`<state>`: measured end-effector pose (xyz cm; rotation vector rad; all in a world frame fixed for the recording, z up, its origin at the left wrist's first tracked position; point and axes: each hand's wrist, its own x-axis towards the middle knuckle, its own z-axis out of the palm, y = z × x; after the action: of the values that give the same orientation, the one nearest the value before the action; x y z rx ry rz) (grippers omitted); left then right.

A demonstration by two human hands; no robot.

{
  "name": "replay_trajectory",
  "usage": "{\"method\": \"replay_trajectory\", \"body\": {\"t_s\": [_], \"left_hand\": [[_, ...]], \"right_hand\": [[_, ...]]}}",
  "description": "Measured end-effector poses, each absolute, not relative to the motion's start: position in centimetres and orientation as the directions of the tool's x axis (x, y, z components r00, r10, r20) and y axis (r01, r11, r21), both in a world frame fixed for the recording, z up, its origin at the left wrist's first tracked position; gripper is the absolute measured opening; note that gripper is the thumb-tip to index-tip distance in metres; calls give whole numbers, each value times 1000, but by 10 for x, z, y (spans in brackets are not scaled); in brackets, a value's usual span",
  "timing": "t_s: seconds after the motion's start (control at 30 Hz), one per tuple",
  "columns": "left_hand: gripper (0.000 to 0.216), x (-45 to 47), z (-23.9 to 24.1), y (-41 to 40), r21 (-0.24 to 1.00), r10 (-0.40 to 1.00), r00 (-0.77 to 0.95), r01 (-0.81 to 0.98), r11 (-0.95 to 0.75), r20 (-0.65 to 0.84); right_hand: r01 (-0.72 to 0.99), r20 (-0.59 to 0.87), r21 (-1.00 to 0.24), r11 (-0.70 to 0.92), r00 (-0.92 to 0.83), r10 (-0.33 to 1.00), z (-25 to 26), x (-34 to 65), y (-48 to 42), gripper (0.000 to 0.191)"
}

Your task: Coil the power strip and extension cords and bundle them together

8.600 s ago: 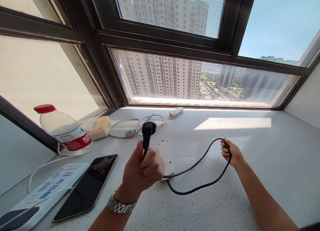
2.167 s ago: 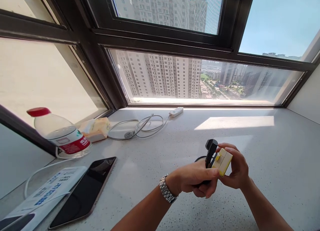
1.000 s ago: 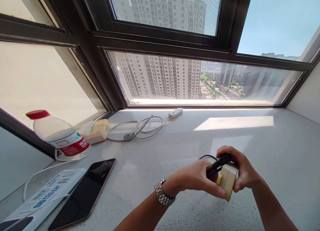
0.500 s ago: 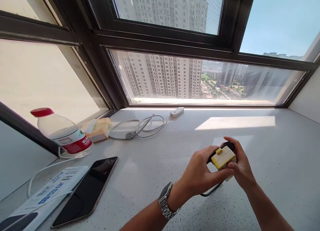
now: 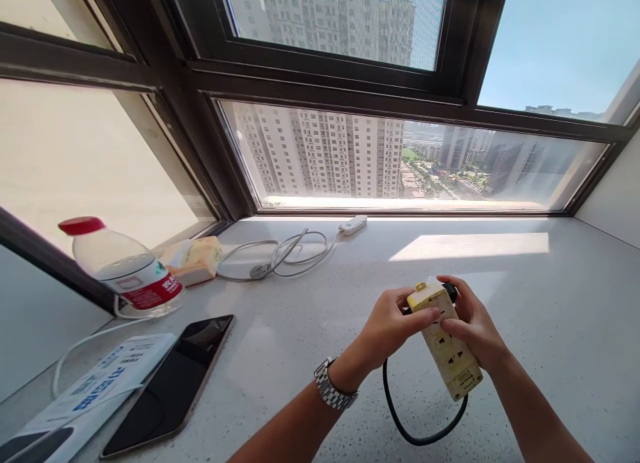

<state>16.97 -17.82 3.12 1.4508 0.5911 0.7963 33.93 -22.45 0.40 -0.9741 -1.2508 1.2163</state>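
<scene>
A yellowed power strip (image 5: 450,356) is held above the counter, its socket face turned up toward me. My left hand (image 5: 395,326) grips its far left side, thumb lying on the socket face. On the other side my right hand (image 5: 475,323) holds it, thumb also pressed on the face. Under the right fingers shows a black plug (image 5: 451,291), partly hidden. A black cord (image 5: 400,423) loops below the strip and meets its near end. My left wrist wears a metal-band watch (image 5: 334,386).
To the left lie a tablet-like black device (image 5: 175,383), a printed white box (image 5: 95,383), a red-capped bottle (image 5: 135,269) and a tissue pack (image 5: 197,259). A coiled grey cable (image 5: 280,253) ends at a small white power strip (image 5: 353,225) near the window frame (image 5: 350,96).
Both hands have tilted the power strip, so its socket face now shows instead of its end. The black cord loop has come into fuller view below.
</scene>
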Motion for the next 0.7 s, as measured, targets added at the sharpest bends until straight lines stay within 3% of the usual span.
{"method": "replay_trajectory", "body": {"t_s": [0.17, 0.3, 0.37, 0.53, 0.7], "left_hand": [[32, 166, 38, -177, 975, 760, 650, -180, 127, 21], [33, 165, 38, -178, 955, 685, 726, -156, 253, -63], [35, 166, 34, -175, 941, 651, 748, -114, 318, -129], [36, 169, 16, -161, 950, 702, 682, -36, 311, -204], [40, 169, 4, -151, 989, 769, 627, 23, 144, -126]], "right_hand": [[-2, 187, -982, 187, -9, 982, 6, 339, -227, 65], [256, 353, -905, 339, 6, 936, 9, 345, -232, 54], [326, 362, -881, 341, 2, 932, 8, 347, -231, 51], [89, 76, -993, 81, -57, 995, -1, 342, -220, 52], [41, 18, -999, 19, -37, 999, -10, 335, -211, 57]]}}
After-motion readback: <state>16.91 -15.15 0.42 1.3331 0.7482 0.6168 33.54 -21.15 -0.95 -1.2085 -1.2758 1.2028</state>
